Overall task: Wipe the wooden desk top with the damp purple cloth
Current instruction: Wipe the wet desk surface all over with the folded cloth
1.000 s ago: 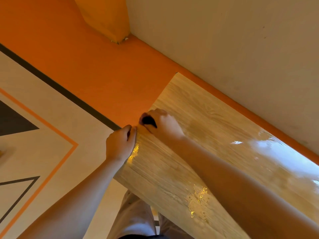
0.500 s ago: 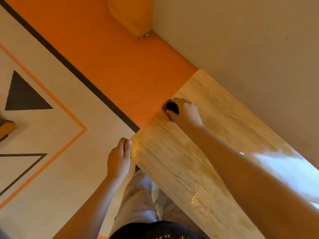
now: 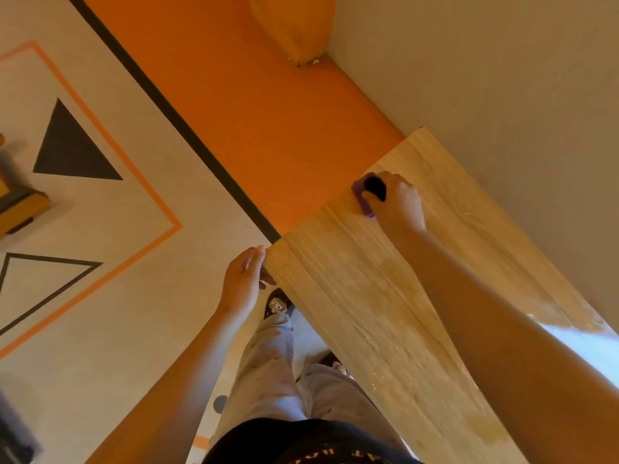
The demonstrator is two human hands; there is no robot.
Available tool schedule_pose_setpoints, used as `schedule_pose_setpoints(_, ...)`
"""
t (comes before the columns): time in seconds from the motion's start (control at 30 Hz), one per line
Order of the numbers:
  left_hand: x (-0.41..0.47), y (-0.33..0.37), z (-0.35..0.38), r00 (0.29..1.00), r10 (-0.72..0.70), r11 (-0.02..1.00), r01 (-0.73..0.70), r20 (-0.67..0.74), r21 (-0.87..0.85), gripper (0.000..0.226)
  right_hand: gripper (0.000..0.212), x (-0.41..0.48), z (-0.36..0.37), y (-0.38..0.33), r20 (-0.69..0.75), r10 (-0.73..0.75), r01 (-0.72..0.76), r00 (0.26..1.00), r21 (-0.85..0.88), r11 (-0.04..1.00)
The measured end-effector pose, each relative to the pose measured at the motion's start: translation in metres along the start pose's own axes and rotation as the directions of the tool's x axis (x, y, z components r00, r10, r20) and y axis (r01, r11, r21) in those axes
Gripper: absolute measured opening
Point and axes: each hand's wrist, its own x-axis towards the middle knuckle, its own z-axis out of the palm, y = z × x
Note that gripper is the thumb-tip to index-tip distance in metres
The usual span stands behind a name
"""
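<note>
We see a pale, straw-coloured wood-grain desk top (image 3: 385, 296) with a purple cloth (image 3: 363, 199) bunched on it, a black patch showing in its middle. Around it, the floor (image 3: 268, 122) is bright orange, then cream past a black stripe, with a thin orange outline and dark grey triangles, one solid and one outlined. The wall (image 3: 485, 78) is plain beige; our trousers (image 3: 268, 373) are light grey.

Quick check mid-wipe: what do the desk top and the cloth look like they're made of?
Desk top: light wood-grain surface, probably laminate or veneer; streaked grain lines, with a glossy sheen where light reflects. Purple cloth: soft fabric, bunched under the right hand; the weave is too small to tell.
</note>
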Motion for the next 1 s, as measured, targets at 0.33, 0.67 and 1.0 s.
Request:
schedule_pose_setpoints(0.33,-0.009,-0.003,-0.015,0.998,-0.061,0.991,0.062,0.011,-0.116,0.032,0.026,-0.096,0.063,-0.082,0.224,-0.311,0.278,0.924,0.166,0.946)
schedule_pose_setpoints(0.67,-0.006,-0.001,-0.018,0.999,-0.009,0.998,0.007,0.038,0.061,0.039,0.012,-0.078,0.048,-0.071,0.261,-0.308,0.278,0.915,0.146,0.949)
schedule_pose_setpoints(1.0,0.009,-0.004,-0.023,0.999,-0.036,0.996,0.034,0.022,0.077,0.053,0.024,-0.106,0.072,-0.093,0.283,-0.409,0.383,0.868,0.146,0.912)
